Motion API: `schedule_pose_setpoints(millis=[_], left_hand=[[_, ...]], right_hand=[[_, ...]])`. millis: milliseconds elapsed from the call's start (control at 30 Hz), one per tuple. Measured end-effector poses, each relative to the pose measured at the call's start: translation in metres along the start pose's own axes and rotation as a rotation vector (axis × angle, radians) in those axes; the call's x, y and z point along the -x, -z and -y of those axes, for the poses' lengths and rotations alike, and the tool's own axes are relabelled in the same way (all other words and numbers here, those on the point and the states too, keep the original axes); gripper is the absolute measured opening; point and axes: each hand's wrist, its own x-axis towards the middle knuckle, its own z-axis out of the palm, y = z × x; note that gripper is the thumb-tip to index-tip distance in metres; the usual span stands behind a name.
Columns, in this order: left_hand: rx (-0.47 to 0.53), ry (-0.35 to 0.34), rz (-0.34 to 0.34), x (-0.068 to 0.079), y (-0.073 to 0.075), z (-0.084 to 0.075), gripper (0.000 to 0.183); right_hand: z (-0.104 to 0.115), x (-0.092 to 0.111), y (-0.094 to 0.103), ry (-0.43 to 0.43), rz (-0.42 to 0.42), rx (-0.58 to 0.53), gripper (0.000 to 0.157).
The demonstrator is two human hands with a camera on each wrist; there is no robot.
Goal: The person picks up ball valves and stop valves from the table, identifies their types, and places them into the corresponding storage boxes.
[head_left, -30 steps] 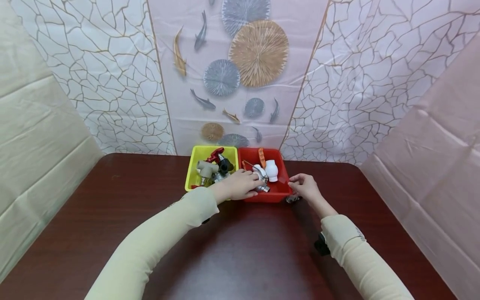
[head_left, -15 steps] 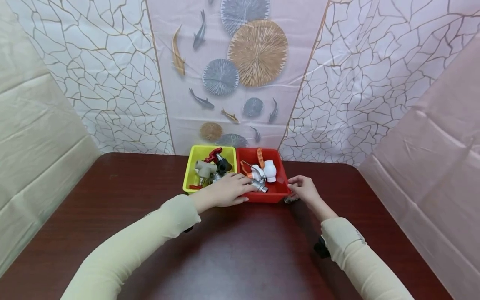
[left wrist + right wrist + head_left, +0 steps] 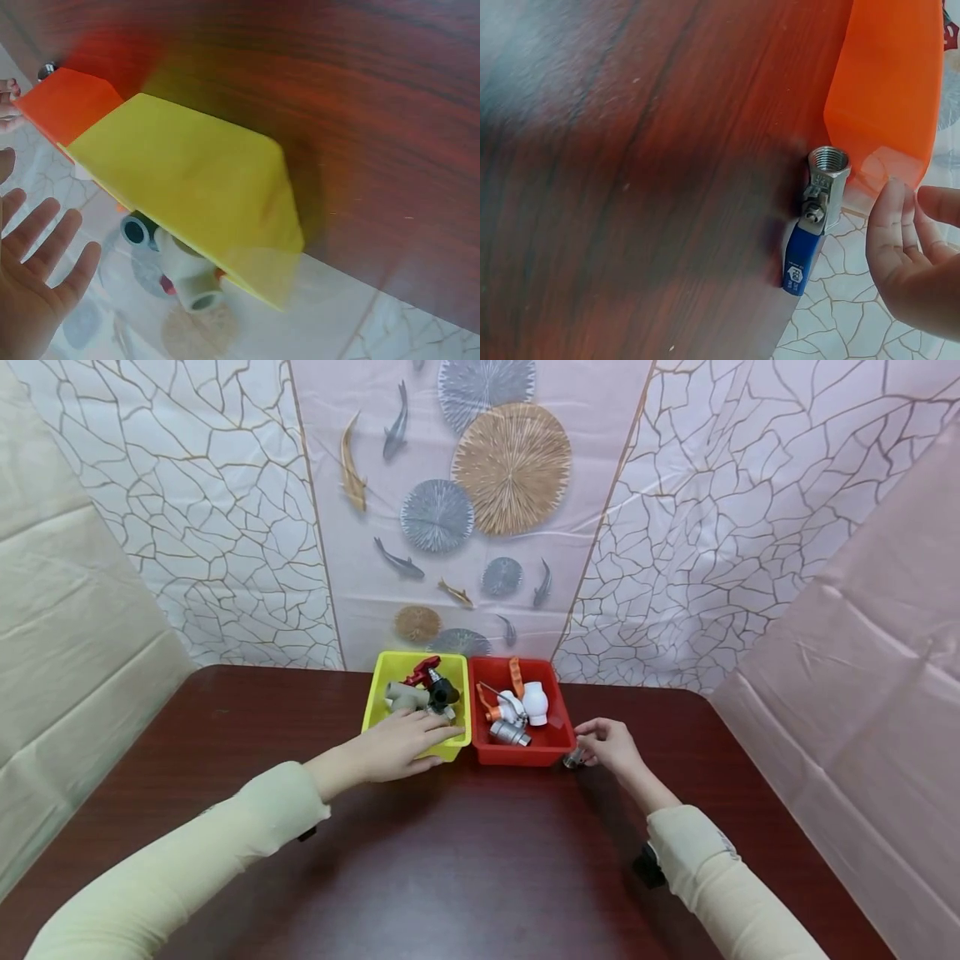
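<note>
My left hand [image 3: 401, 745] hovers at the front of the yellow bin [image 3: 368, 714], its fingers spread and holding nothing. In the left wrist view those fingers lie beside the yellow wall. The yellow bin contains a grey pipe fitting [image 3: 407, 694] and a black fitting with a red handle [image 3: 422, 670]. My right hand [image 3: 611, 747] has loosely curled fingers close by the red bin's [image 3: 528, 757] right corner, thumb near the fingertips. Below it on the table lies a metal ball valve [image 3: 825, 187] with a blue handle [image 3: 801, 259], mostly covered by the hand in the head view.
Inside the red bin are a white valve body [image 3: 535, 703], a white fitting with an orange handle [image 3: 507, 706], a metal coupling [image 3: 510, 733] and another orange handle [image 3: 516, 677]. The bins stand side by side at the back of the dark wooden table [image 3: 465, 860], before patterned cloth walls.
My left hand has moved left from over the red bin's fittings to the front of the yellow bin. The right hand has shifted slightly downward near the red bin's corner.
</note>
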Motion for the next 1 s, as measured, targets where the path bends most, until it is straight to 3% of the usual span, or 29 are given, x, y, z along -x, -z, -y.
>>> schedule_pose_setpoints(millis=[100, 200, 400, 600, 833, 1000], left_hand=[[0.018, 0.016, -0.024, 0.014, -0.001, 0.003, 0.051], [0.026, 0.035, -0.067, 0.024, -0.003, 0.005, 0.049], [0.065, 0.082, -0.131, 0.027, -0.013, 0.004, 0.05], [0.141, 0.128, -0.157, 0.019, -0.022, -0.005, 0.059], [0.222, 0.183, -0.087, 0.003, -0.031, -0.017, 0.067], [0.211, 0.186, -0.04, -0.015, -0.036, -0.022, 0.07]], right_hand=[[-0.003, 0.001, -0.001, 0.052, -0.016, 0.078, 0.021], [-0.005, 0.002, -0.002, 0.129, -0.056, 0.223, 0.015], [-0.008, 0.004, -0.001, 0.256, -0.102, 0.456, 0.016], [-0.015, 0.004, 0.0, 0.237, -0.073, 0.545, 0.024], [-0.016, 0.005, 0.0, 0.202, -0.04, 0.554, 0.033], [-0.017, 0.003, -0.002, 0.156, -0.004, 0.579, 0.039]])
